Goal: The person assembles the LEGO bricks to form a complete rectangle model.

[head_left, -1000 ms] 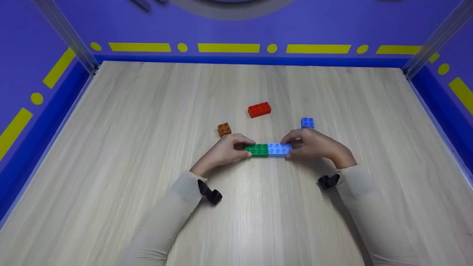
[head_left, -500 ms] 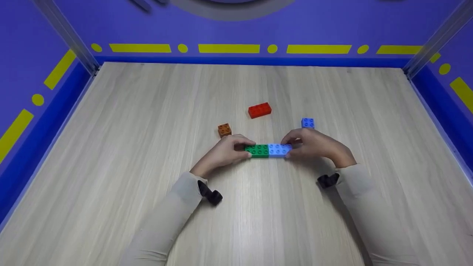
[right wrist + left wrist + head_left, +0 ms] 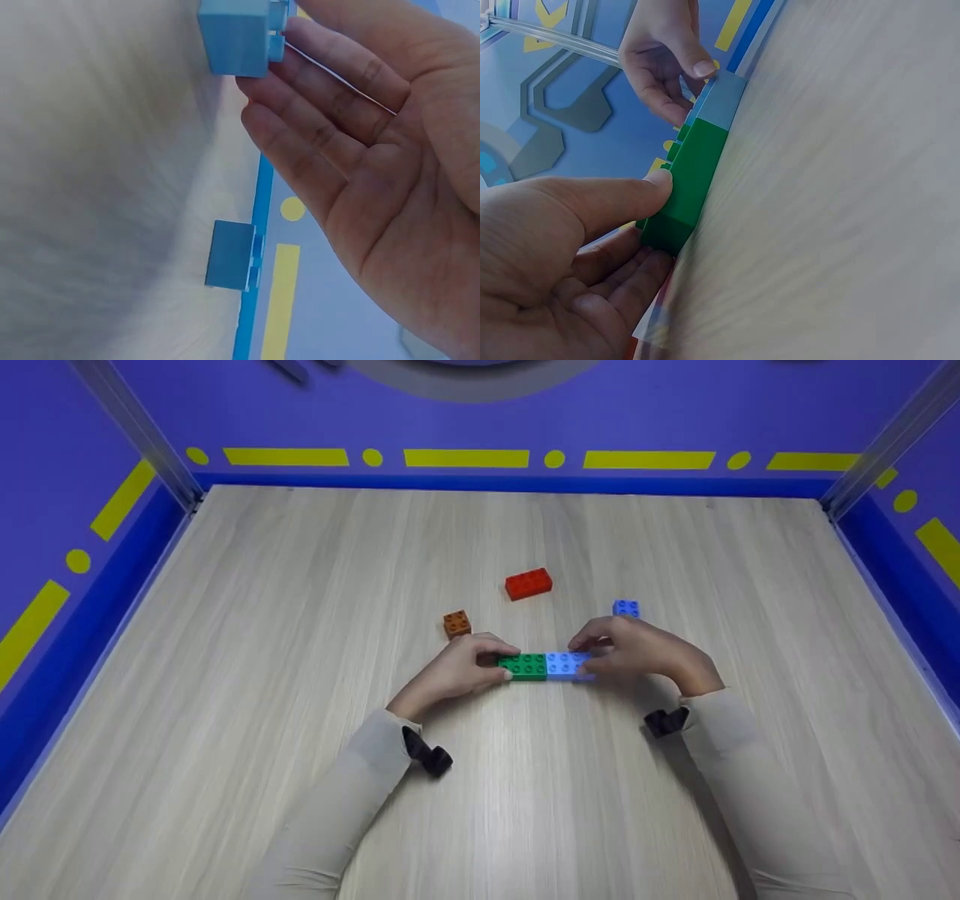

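Observation:
A green building brick (image 3: 527,668) and a light blue building brick (image 3: 561,666) lie end to end on the table, touching, studs up. My left hand (image 3: 456,666) pinches the green brick's left end between thumb and fingers, as the left wrist view also shows. Around the light blue brick's right end is my right hand (image 3: 641,651). Its thumb is raised over the studs; in the right wrist view its fingers are relaxed and fingertips lie close to the brick. Whether they touch it I cannot tell. A small blue brick (image 3: 625,607) sits just behind the right hand, partly covered by it.
Behind my left hand stands a small brown brick (image 3: 456,622). A red brick (image 3: 529,584) lies farther back, slightly turned. The wooden table (image 3: 315,585) ends at blue panels with yellow marks at the back and both sides.
My right hand has loosened on the light blue brick, its thumb moving up from the near side over the studs. The left hand and the bricks look unmoved.

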### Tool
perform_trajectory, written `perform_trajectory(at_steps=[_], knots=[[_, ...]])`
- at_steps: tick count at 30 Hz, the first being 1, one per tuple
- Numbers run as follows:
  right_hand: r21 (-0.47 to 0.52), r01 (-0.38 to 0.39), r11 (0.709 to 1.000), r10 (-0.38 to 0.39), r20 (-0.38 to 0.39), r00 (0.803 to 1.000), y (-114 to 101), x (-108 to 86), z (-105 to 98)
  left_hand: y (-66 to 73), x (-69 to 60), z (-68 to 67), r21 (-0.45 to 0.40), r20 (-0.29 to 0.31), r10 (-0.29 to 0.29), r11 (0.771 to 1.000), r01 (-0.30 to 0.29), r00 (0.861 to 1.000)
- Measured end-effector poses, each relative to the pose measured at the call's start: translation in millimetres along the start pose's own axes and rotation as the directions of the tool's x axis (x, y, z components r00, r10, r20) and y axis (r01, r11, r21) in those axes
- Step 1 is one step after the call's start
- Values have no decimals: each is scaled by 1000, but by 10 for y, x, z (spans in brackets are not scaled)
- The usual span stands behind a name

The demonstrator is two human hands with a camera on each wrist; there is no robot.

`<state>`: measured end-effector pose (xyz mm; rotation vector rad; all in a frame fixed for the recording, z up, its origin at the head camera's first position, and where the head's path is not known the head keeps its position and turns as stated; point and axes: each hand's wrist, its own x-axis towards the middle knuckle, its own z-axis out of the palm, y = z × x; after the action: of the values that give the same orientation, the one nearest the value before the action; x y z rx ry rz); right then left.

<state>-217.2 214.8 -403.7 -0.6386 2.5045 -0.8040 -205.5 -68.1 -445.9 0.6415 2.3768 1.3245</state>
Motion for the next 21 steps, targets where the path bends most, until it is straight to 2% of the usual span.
perform_trajectory(at_steps=[6,16,21], knots=[[-13,-20,1000,20,-27,999,-38,65,-67,-11,7,4,0,-1,7,1000,-7,1000],[-80,53,995,-63,-117,991,-88,242,-174,-10,8,9,-3,6,6,1000,-6,1000],[-85,48,995,-61,-157,986,-140,348,-214,11,10,4,5,8,-4,1000,4,1000]])
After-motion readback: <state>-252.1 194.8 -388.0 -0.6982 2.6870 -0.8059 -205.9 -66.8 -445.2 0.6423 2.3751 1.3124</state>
